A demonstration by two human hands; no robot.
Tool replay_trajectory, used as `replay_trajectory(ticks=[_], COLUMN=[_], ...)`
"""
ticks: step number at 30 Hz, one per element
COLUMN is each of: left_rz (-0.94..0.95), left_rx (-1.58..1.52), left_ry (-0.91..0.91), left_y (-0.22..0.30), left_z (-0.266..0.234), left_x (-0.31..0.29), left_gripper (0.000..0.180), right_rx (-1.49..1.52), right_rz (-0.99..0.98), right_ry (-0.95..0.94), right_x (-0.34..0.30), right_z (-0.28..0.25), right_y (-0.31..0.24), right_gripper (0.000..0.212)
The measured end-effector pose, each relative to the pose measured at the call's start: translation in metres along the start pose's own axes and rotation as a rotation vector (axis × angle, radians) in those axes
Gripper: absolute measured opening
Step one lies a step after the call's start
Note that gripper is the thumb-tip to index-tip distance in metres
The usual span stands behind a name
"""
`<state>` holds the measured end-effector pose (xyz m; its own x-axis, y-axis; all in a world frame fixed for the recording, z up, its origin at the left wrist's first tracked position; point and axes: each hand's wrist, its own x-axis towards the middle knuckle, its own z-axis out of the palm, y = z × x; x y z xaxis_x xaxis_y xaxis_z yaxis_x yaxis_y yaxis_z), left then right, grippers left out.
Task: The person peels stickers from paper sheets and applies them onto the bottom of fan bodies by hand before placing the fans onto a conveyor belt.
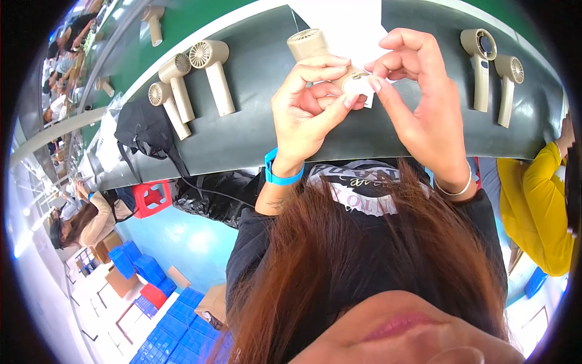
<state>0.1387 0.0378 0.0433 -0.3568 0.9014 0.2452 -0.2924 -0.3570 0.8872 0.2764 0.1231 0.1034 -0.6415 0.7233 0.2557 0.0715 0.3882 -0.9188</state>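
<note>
My left hand (312, 106), with a blue band at its wrist, is closed around a beige piece with a round end (353, 82). Just beyond those fingers shows the ribbed head of a beige handheld fan (306, 43); the piece looks like this fan's handle, though my fingers hide the join. Close to the round end, the thumb and fingertips of my right hand (418, 91) come together in a pinch. Whatever lies between them is too small to make out. White paper (342, 18) lies behind both hands, and a small white corner (368, 100) shows below my fingertips.
Several beige handheld fans lie on the dark bench (254, 121), including one at left (215, 73) and one at right (480, 67). A black bag (145, 127) rests on its left edge. A red stool (151, 199) stands below. Someone in a yellow sleeve (536, 206) is at right.
</note>
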Motion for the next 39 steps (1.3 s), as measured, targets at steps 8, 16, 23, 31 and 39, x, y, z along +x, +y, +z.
replay_trajectory(ticks=[8, 16, 23, 31, 39], left_rz=[-0.001, 0.122, 0.177, 0.142, 0.139], left_rx=[0.034, 0.141, 0.305, 0.565, 0.766], left_ry=[0.008, 0.074, 0.174, 0.011, -0.077], left_y=[-0.002, 0.016, 0.013, -0.039, -0.064], left_z=[0.001, -0.026, -0.082, -0.091, -0.085], left_x=[0.000, 0.010, 0.096, 0.138, 0.133], left_gripper=[0.034, 0.027, 0.021, 0.017, 0.016], right_rx=[-0.327, -0.517, -0.785, -0.655, -0.296], right_rz=[-0.077, -0.191, -0.135, -0.118, 0.039], right_ry=[0.004, -0.081, -0.364, -0.350, -0.220], right_x=[0.002, 0.022, 0.014, 0.023, 0.042], right_z=[-0.002, 0.005, 0.011, -0.001, -0.002], right_y=[-0.005, 0.060, 0.098, 0.101, 0.094], right_gripper=[0.041, 0.047, 0.045, 0.039, 0.026])
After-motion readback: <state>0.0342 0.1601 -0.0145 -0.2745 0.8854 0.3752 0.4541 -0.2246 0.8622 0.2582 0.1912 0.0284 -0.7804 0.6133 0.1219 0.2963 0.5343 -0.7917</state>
